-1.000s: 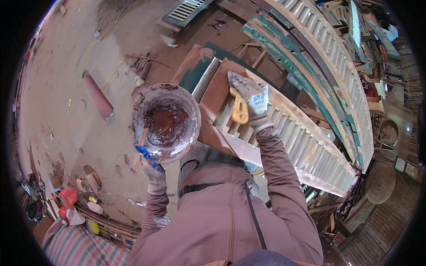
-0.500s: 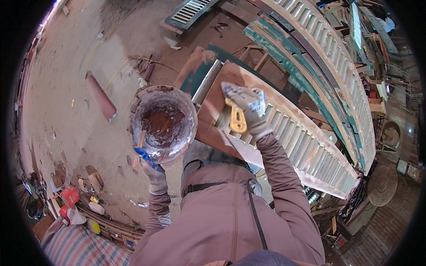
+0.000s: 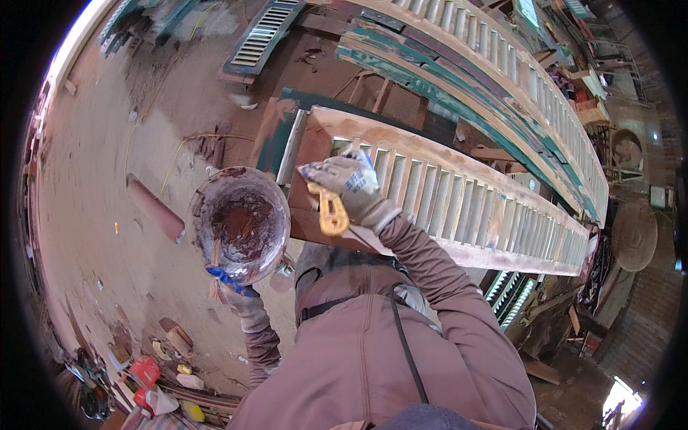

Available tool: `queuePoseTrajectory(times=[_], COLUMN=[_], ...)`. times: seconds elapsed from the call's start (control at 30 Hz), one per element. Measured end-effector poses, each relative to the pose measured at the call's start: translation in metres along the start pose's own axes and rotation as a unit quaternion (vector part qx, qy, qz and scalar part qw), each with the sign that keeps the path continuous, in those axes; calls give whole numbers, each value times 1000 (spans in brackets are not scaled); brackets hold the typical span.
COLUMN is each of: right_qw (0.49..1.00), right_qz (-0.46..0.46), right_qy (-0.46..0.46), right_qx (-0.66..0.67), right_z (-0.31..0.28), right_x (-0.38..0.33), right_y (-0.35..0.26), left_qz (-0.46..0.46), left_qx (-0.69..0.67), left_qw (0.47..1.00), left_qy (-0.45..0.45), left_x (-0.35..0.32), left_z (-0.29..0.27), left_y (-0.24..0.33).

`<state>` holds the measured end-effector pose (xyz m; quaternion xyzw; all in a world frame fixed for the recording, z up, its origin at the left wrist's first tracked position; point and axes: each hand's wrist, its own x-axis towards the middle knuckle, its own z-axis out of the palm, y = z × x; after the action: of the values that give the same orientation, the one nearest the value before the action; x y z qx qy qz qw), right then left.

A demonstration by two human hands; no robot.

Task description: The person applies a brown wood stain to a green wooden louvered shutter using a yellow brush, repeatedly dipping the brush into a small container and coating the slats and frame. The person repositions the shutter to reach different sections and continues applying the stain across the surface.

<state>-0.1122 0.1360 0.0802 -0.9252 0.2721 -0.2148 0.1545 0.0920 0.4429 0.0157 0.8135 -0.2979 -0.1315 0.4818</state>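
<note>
My left hand (image 3: 242, 292), in a glove with blue fingers, grips the lower rim of a round, stained grey basin (image 3: 276, 208). Reddish-brown material (image 3: 244, 222) lies in its bottom. A thin wooden stick (image 3: 216, 252) leans at the rim beside my fingers. My gloved right hand (image 3: 347, 183) is closed around a tool with a yellow handle (image 3: 332, 213); its working end is hidden under the hand. That hand is over the reddish end board of a louvred wooden shutter (image 3: 437, 193), which lies crosswise in front of me. Whether the tool touches the wood, I cannot tell.
Behind the shutter are stacked green and bare-wood shutters (image 3: 459, 89). A smaller louvred panel (image 3: 265, 36) lies farther off. On the floor at left are a reddish cylinder (image 3: 154, 208) and a yellow cord (image 3: 172, 154). Wood scraps and a red container (image 3: 145, 371) sit lower left.
My right hand and the yellow-handled tool have moved left and nearer along the end board. The whole view has shifted, and the basin stays in my left hand.
</note>
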Motion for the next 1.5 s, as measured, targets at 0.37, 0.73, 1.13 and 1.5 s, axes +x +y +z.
queuePoseTrajectory(times=[0.37,0.73,1.13,1.5], right_qw=[977,980,986,942], right_qz=[88,111,57,-9], right_qy=[58,-13,-24,-119], right_qx=[-186,-163,-155,-315], right_z=[-36,-49,-64,-49], right_x=[-126,-118,-121,-141], right_y=[55,108,138,171], left_qz=[-85,18,4,-139], left_qx=[-211,47,-8,-310], left_qw=[974,999,998,935], left_qy=[-4,4,54,100], left_x=[5,-13,-34,-44], left_z=[1,-2,-4,-6], left_y=[18,2,-5,19])
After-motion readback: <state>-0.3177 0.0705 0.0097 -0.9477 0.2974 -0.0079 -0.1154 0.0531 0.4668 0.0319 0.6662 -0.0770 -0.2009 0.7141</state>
